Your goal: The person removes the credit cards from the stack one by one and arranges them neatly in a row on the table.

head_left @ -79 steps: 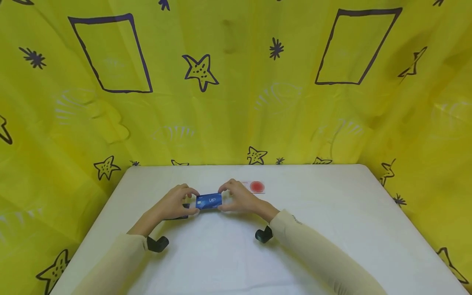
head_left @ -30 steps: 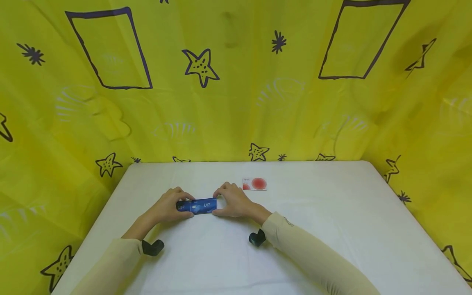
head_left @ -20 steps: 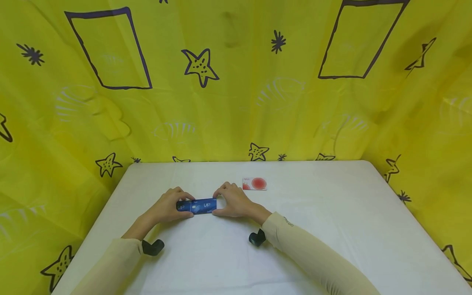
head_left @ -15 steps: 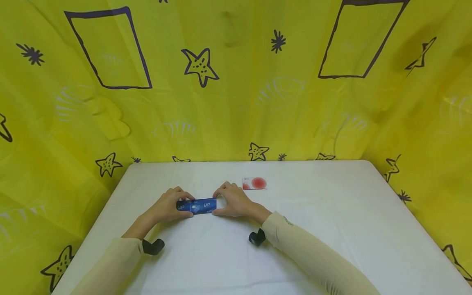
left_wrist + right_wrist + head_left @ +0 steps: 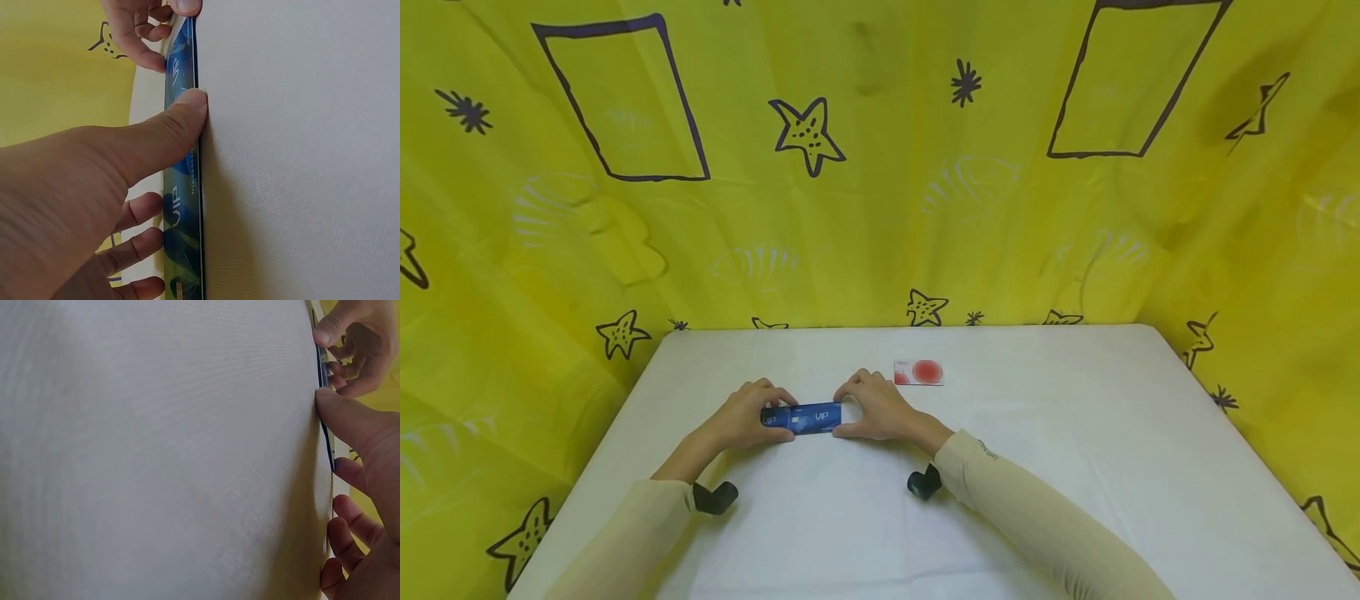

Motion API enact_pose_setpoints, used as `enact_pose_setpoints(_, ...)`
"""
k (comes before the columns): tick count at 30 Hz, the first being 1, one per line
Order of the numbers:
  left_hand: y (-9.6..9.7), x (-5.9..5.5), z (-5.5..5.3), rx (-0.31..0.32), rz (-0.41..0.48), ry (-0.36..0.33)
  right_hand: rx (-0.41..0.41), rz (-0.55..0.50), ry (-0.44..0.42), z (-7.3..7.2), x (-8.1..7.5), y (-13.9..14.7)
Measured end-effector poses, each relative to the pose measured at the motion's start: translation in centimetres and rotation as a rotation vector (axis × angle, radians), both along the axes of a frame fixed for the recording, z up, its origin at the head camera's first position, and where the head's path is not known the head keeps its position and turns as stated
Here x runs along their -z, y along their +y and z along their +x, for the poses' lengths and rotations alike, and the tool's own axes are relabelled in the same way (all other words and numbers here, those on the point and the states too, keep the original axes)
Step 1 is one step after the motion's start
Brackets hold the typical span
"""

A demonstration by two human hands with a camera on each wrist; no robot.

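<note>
Two blue VIP cards lie end to end in the head view: the left card point(image 5: 775, 417) and the right card point(image 5: 818, 418). My left hand point(image 5: 747, 418) arches over the left one, thumb and index finger pinching the long edges near where the cards meet. With thumb and index finger, my right hand point(image 5: 877, 408) pinches the right card's outer end. In the left wrist view the left thumb point(image 5: 181, 115) covers the seam, so whether the cards overlap I cannot tell. The right wrist view catches only their thin dark edge point(image 5: 327, 442).
Beyond the right hand lies a white card with red circles point(image 5: 919, 372). A white cloth covers the table point(image 5: 1037, 433). Behind it hangs a yellow curtain point(image 5: 880, 208) with drawn stars. Dark wrist devices point(image 5: 715, 498) show at both sleeves.
Since the earliest frame, both hands have brought the right VIP card down and left, against the other VIP card. Over the last second hands and cards have stayed almost still.
</note>
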State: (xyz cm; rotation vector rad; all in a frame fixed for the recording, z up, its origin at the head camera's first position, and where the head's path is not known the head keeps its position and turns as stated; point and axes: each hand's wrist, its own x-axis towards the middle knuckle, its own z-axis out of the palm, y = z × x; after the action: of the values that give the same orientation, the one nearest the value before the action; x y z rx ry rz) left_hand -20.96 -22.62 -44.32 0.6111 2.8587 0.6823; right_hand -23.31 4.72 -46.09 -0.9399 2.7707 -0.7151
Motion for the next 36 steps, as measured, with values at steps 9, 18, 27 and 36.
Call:
enact_pose_setpoints(9, 0.28, -0.15, 0.0, 0.001, -0.025, 0.001, 0.002, 0.002, -0.008, -0.05, 0.33, 0.13)
enact_pose_setpoints(18, 0.26, -0.12, -0.04, 0.006, -0.036, 0.006, 0.002, -0.002, -0.005, -0.04, 0.15, 0.16)
enact_pose_setpoints(27, 0.32, -0.29, 0.19, -0.001, -0.039, 0.006, 0.003, -0.006, 0.0, -0.03, 0.25, 0.07)
enact_pose_setpoints(36, 0.37, -0.46, 0.31, 0.003, -0.046, 0.012, 0.008, 0.0, -0.004, 0.06, 0.12, 0.0)
